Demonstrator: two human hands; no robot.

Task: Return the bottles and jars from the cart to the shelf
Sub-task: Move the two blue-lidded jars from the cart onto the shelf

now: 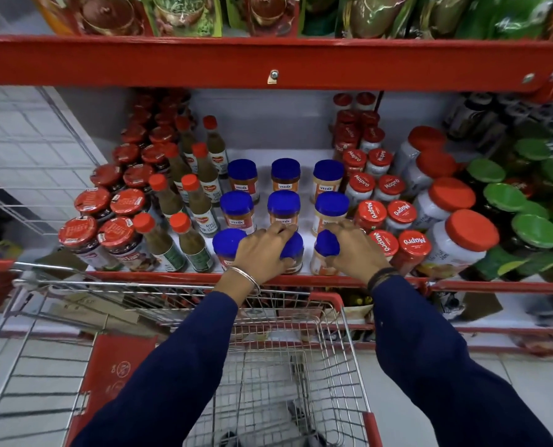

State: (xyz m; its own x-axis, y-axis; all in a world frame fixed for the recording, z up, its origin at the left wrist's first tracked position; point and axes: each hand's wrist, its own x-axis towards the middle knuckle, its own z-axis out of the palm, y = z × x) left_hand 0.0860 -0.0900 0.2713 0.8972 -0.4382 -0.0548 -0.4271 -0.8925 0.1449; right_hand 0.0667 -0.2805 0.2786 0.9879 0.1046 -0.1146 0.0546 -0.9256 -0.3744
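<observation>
Red shelf [185, 279] rows hold blue-lidded jars, the front row being set. Left hand [262, 250] clamps a grip on the middle front jar [293, 250]; right hand [352, 250] wraps the right front jar [328, 245]. Next, probably: release both, then reach back into the cart [336, 350].

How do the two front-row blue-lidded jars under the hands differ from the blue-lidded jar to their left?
The left hand grips the middle jar and the right hand grips the right jar; the front-left jar stands untouched. Its blue lid shows whole, while fingers partly cover the other two lids. All three stand upright at the shelf edge, with blue lids and orange labels.
</observation>
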